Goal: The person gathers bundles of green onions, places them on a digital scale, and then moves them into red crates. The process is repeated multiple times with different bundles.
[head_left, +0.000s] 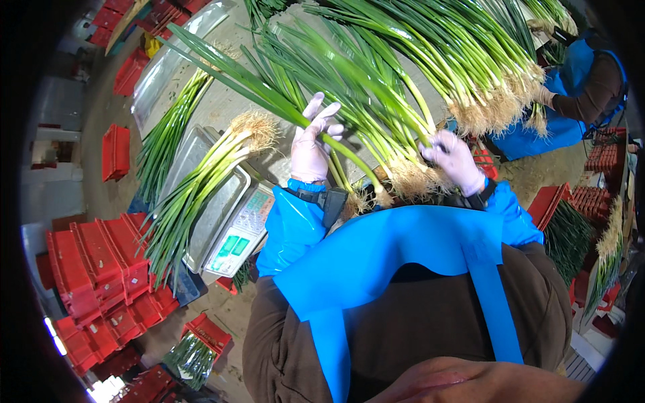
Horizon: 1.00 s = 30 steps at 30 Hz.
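My left hand (309, 153), in a pale thin glove, holds one long scallion (355, 160) between thumb and fingers. That scallion's green leaves reach up and left, and its roots hang by the table's near edge. My right hand (455, 160), gloved too, pinches a second scallion (403, 108) near its root end; its leaves are blurred. Between the hands lies a loose pile of scallions (373, 128) with roots toward me. To the left, a bunch of scallions (206, 176) rests across the metal pan of a digital scale (239, 231).
A large scallion heap (468, 65) covers the far right of the table (272, 163). Another bunch (174, 111) lies beyond the scale. At right, a co-worker in a blue apron (569, 75) handles scallions. Red crates (95, 262) stand stacked at left; more hold scallions on the floor.
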{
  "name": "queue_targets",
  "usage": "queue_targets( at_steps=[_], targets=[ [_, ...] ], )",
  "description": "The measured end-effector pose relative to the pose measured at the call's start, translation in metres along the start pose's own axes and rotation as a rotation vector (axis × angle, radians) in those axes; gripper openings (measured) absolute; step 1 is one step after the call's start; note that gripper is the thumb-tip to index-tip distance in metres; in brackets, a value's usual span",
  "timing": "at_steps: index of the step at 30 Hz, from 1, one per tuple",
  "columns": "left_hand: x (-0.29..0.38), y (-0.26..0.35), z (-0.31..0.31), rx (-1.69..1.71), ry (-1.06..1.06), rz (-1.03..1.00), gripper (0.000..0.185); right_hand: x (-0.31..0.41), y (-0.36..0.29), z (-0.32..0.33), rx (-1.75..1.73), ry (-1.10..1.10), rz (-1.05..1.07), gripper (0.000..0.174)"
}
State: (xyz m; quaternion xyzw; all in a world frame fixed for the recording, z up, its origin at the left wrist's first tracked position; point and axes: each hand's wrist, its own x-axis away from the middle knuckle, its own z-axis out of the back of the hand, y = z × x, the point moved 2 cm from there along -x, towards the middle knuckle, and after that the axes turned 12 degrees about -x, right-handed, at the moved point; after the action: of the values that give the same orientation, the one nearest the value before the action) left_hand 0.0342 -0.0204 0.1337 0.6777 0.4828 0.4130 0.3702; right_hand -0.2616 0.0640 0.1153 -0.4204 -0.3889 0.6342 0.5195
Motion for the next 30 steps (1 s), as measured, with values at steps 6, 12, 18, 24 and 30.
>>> queue_targets(
  at_steps=[6,12,18,24,30],
  targets=[
    [0.016,-0.021,0.017,0.011,0.096,0.043,0.044,-0.110,0.026,-0.004,0.151,0.042,-0.150,0.036],
    [0.021,-0.027,0.027,0.218,0.150,0.028,0.044,-0.108,0.024,-0.069,0.488,-0.297,-0.206,0.052],
    [0.022,-0.032,0.036,0.193,0.148,0.017,0.046,-0.119,0.063,-0.088,0.433,-0.247,-0.287,0.046],
    [0.019,-0.033,0.035,0.182,0.108,0.011,0.044,-0.142,0.099,-0.072,-0.395,-0.167,-0.384,0.036],
    [0.015,-0.028,0.033,0.141,0.105,0.010,0.043,-0.142,0.081,-0.053,0.153,-0.068,-0.213,0.044]
  ],
)
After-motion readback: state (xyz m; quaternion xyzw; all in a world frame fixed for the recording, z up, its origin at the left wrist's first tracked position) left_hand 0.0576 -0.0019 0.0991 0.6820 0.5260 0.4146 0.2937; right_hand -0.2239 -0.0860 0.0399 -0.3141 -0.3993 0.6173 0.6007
